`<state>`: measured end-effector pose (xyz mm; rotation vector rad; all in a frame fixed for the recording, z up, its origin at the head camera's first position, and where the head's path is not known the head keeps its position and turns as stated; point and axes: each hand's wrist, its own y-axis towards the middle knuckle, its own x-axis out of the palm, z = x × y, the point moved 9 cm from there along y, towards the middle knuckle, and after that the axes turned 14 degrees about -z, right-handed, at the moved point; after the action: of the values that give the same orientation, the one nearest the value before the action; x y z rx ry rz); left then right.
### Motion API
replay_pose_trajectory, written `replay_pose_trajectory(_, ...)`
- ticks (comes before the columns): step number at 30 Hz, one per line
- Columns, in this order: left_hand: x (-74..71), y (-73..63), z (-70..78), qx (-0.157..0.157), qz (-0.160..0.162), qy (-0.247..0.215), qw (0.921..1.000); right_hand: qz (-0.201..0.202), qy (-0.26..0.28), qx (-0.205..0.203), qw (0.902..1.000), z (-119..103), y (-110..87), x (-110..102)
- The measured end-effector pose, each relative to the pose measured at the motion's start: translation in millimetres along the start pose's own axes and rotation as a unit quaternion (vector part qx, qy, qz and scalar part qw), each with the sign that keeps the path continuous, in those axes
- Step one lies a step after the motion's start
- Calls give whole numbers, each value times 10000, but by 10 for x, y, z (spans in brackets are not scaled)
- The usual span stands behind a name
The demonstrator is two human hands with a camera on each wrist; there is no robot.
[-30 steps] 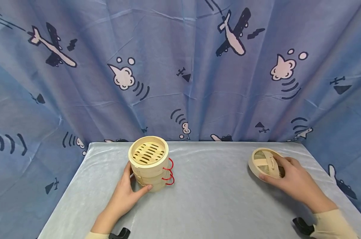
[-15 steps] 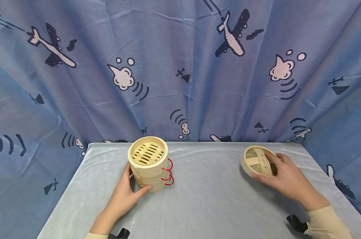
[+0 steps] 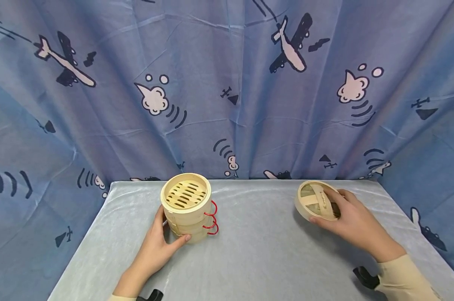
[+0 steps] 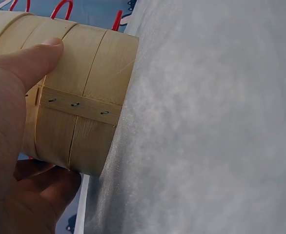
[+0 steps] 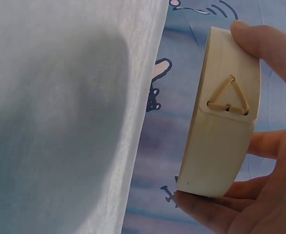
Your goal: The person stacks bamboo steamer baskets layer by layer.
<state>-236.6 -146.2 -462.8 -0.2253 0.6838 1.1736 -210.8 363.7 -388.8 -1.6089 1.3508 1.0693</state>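
Note:
A stack of bamboo steamer baskets (image 3: 189, 213) stands on the left part of the table, its slatted top tier uncovered and red loops on its right side. My left hand (image 3: 153, 251) grips the lower part of the stack, thumb in front and fingers round the left side; the left wrist view shows the thumb lying on the bamboo wall (image 4: 84, 68). Over on the right, my right hand (image 3: 356, 223) holds the bamboo steamer lid (image 3: 313, 200) by its rim, tilted and raised above the table. In the right wrist view a gap separates the lid (image 5: 221, 117) from the cloth.
A pale grey cloth (image 3: 249, 251) covers the table. Behind it hangs a blue curtain (image 3: 211, 83) printed with planes and clouds. Black wrist straps show at the left cuff (image 3: 151, 295) and the right cuff (image 3: 366, 277).
My right hand has carried the lid leftward and slightly away from me, toward the stack. The left hand and the steamer stack stay in place.

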Motion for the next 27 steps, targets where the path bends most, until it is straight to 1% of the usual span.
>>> replay_pose_trajectory(4, -5, 3, 13, 7, 24, -1, 10000, 71, -37, -74, 9999, -68, 14, -24)
replay_pose_trajectory(15, 11, -17, 11, -38, 14, -4, 10000, 3, -55, -152, 9999, -187, 32, -50)
replay_pose_trajectory(21, 21, -34, -2, 27, 71, -7, 10000, 27, -118, -332, 9994, -318, 71, -57)
replay_pose_trajectory(27, 20, -14, 14, 72, 80, -2, 9999, 7, -104, -408, 9991, -386, 75, -70)
